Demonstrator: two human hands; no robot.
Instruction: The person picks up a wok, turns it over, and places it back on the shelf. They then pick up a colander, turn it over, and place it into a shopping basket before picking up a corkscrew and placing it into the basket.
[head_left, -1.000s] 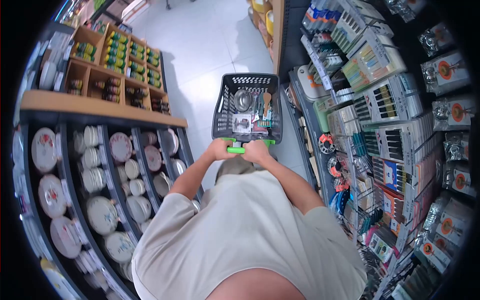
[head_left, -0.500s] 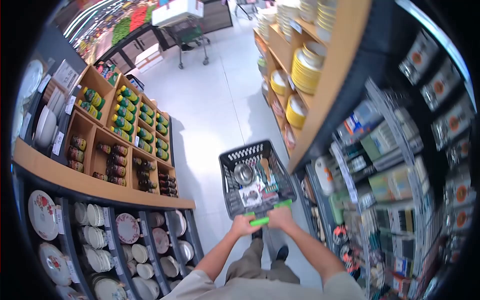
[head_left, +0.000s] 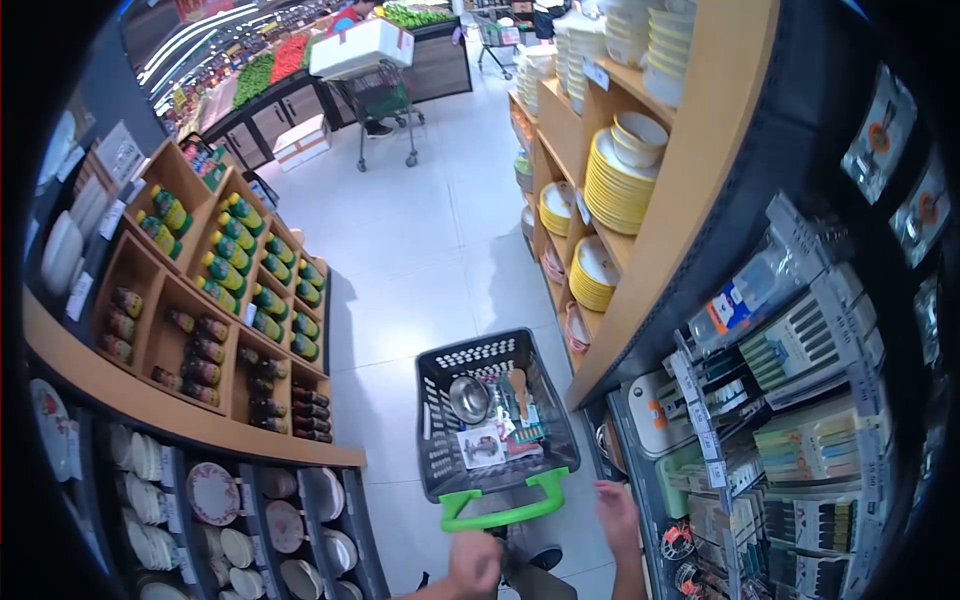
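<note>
A dark plastic shopping basket (head_left: 432, 440) on wheels stands in the aisle before me, its green handle (head_left: 505, 517) towards me. Inside lie a round metal bowl (head_left: 468, 399), a wooden spoon-like utensil (head_left: 519, 391) and several packaged items, one with a white printed card (head_left: 482, 447). My left hand (head_left: 475, 562) is just below the handle, off it, fingers curled in with nothing visible in them. To the right of the handle, my right hand (head_left: 618, 515) is raised beside the right shelf, fingers apart and holding nothing.
Bottles (head_left: 225, 260) and plates (head_left: 213, 493) fill the left shelves. Yellow-rimmed dishes (head_left: 610, 185) are stacked on the right unit, with packaged kitchen goods (head_left: 800, 345) nearer me. Ahead stand a cart (head_left: 385, 98) carrying a white box and a produce counter (head_left: 440, 68); people are behind.
Both hands have let go of the green handle. My right hand has moved right, towards the shelf; my left has drawn back towards me. The basket sits lower in view.
</note>
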